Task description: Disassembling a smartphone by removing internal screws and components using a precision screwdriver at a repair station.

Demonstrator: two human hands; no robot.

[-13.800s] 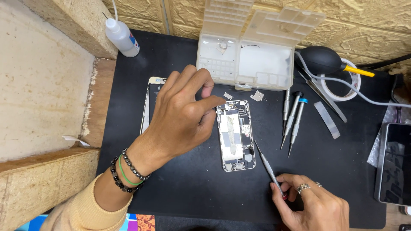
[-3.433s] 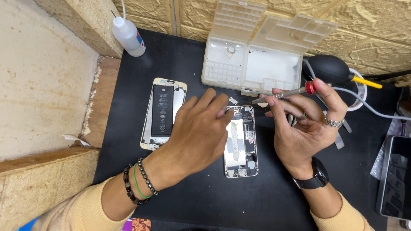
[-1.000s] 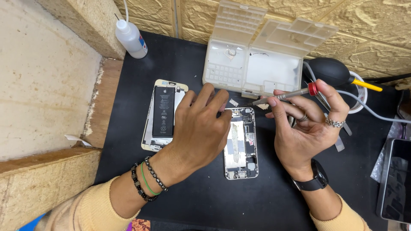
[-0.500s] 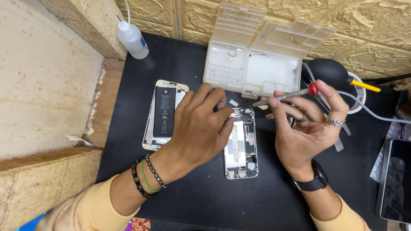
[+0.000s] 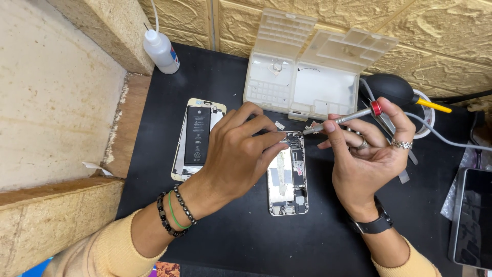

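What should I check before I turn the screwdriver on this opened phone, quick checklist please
1. Left hand steadying the opened phone: ok, fingers rest on its top end.
2. Right hand gripping the screwdriver: ok.
3. Tip seated in a screw: cannot tell, too small.
4. Parts box open and near: ok.
5. Second phone with battery out of the way: ok, lies left.
6. Loose bits by the phone's top: not ok, small pieces lie on the black mat.

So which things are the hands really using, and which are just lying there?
In use:
left hand steadying the opened phone
right hand holding the screwdriver

Lying about:
phone with battery
clear parts box
squeeze bottle
black air blower
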